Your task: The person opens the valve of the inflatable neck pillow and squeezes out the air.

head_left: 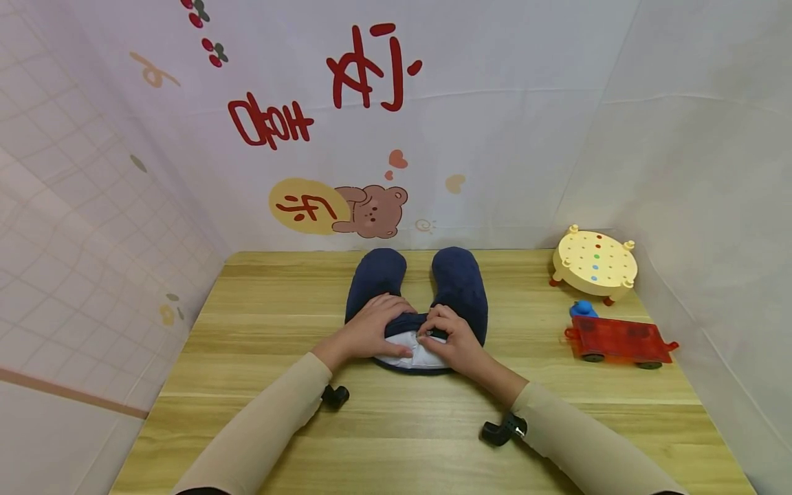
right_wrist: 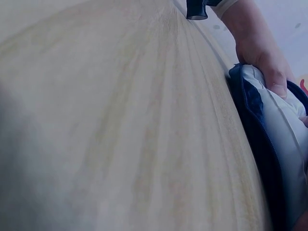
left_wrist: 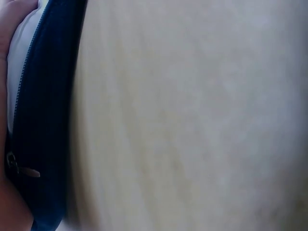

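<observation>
A navy U-shaped neck pillow (head_left: 460, 278) lies on the table, its two arms pointing away from me. Its zipped edge gapes, showing a white inner lining (head_left: 396, 342). My left hand (head_left: 371, 326) grips the left side of the opening, fingers over the navy cover and thumb on the white lining. At the opening's right side, my right hand (head_left: 454, 338) pinches the white lining between curled fingers and thumb. In the left wrist view, a zipper pull (left_wrist: 30, 172) hangs at one end of the zipper. The right wrist view shows the left thumb (right_wrist: 276, 83) pressing into the lining.
To the right stand a round yellow toy table (head_left: 594, 258) with short legs, a small blue toy (head_left: 583, 309) and a translucent red toy wagon (head_left: 621, 339) on dark wheels. White printed cloth (head_left: 495, 137) walls in the wooden table (head_left: 266, 295) at the back and sides.
</observation>
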Demonstrator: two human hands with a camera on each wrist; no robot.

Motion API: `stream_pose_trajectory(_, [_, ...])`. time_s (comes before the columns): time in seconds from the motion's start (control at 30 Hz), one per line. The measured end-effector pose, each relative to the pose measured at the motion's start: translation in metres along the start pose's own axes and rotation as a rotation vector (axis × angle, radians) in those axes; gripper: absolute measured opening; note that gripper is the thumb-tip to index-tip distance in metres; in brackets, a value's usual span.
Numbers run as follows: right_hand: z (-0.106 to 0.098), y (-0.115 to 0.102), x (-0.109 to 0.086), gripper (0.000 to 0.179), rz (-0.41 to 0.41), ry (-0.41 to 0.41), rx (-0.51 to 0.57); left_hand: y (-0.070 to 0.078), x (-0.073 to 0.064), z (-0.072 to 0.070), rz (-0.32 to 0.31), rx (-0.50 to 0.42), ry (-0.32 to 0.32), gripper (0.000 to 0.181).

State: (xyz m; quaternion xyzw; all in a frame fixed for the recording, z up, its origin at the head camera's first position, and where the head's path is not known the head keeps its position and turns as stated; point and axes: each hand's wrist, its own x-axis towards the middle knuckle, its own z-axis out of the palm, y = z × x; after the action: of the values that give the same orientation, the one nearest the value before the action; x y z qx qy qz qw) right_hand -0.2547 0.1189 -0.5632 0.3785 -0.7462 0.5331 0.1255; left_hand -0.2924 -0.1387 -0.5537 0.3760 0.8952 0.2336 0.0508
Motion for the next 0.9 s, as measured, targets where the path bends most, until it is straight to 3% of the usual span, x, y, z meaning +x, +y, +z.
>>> stream_pose_trajectory(0.9, [-0.0004,0.003,0.0001,0.018,0.061,-0.028,0.01,-0.0021,0.0018,0.0037,-0.029,-0.062,-0.014,0.082])
